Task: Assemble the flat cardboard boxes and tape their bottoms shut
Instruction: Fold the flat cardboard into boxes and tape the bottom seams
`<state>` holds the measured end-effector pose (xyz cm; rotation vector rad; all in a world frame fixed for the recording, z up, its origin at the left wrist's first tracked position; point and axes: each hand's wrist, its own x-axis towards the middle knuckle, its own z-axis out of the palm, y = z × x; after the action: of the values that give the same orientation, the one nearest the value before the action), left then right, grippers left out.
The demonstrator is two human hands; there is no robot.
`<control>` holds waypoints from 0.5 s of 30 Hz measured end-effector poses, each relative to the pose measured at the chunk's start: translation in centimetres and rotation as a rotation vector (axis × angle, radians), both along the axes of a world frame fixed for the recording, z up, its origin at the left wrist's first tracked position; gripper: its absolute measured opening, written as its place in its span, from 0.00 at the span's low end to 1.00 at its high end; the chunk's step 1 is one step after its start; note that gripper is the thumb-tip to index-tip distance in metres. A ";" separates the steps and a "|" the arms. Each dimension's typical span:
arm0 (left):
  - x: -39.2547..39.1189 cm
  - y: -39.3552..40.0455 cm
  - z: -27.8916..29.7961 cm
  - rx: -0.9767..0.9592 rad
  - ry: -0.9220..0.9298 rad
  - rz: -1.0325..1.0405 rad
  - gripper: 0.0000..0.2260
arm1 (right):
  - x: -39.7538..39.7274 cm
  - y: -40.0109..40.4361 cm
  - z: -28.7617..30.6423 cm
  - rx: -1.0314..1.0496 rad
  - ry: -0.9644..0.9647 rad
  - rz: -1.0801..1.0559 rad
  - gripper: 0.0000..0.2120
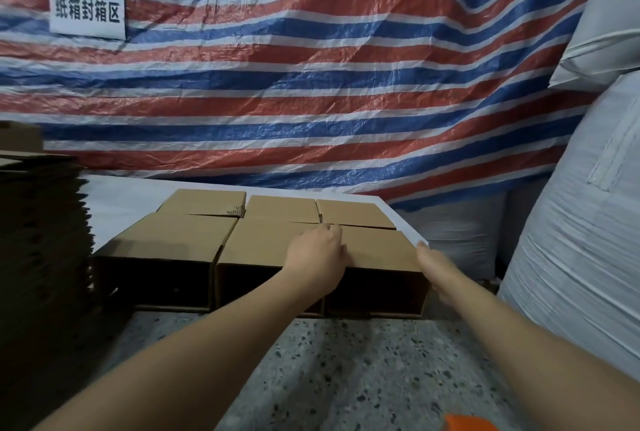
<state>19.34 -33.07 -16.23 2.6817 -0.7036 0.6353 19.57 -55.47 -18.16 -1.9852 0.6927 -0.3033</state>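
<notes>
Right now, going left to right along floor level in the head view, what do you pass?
Stack of flat cardboard → left front box → left hand → right hand → big white sack.

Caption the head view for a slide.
Both hands, left on top and right at the side, set an assembled box into rows of boxes beside a flat stack.

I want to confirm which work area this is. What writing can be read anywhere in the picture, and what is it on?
"纸箱封箱区": black characters on the white sign fixed to the striped tarp.
No other writing is visible; the cardboard boxes show no print.
</notes>
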 end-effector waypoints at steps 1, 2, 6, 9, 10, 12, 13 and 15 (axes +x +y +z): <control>-0.4 0.5 0.8 -0.038 0.004 -0.016 0.08 | -0.3 0.1 0.4 -0.056 0.008 -0.039 0.28; -0.9 1.1 1.7 -0.073 0.003 -0.022 0.06 | -0.7 0.2 1.0 -0.122 0.011 -0.070 0.27; -3.7 4.1 5.0 -0.154 -0.039 -0.022 0.09 | -2.9 2.4 3.2 -0.329 -0.037 -0.073 0.24; -6.6 6.6 7.0 -0.118 -0.081 -0.038 0.14 | -4.9 5.4 5.2 -0.415 -0.063 -0.047 0.21; -7.8 7.7 7.7 -0.089 -0.079 -0.033 0.18 | -5.8 6.6 5.9 -0.432 -0.076 -0.021 0.20; -10.2 9.7 9.0 -0.042 -0.068 -0.005 0.24 | -7.7 8.9 7.4 -0.438 -0.109 0.042 0.19; -11.4 10.8 9.5 -0.035 -0.070 0.021 0.27 | -8.6 10.0 8.0 -0.445 -0.121 0.067 0.18; -13.4 13.1 10.4 -0.042 -0.092 0.084 0.34 | -10.5 11.8 9.3 -0.480 -0.135 0.116 0.15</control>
<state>5.95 -20.02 -5.87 2.6696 -0.5960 0.7905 9.08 -43.64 -8.83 -2.4202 0.4410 -0.5693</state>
